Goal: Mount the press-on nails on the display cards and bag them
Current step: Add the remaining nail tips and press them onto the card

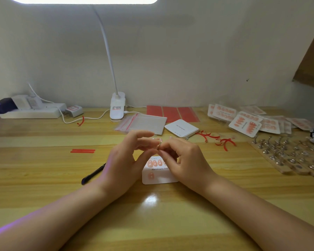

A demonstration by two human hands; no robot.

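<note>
A white display card (157, 176) printed "Handmade Nail" lies flat on the wooden table in front of me, with several pink nails stuck on it. Both hands hover just above its far edge. My left hand (127, 158) and my right hand (181, 156) meet fingertip to fingertip and pinch a small item, a nail holder (159, 142) with a metal ring. A few loose pink nails (161, 139) lie on the table just behind my fingers. My right hand hides the card's right part.
Clear zip bags (141, 123) and a stack of blank cards (181, 128) lie behind my hands. Finished bagged cards (246, 122) pile up at the far right above a wooden rack of metal nail stands (288, 154). A black pen (92, 173) lies left. Red tape sheets (172, 113), lamp base (117, 107).
</note>
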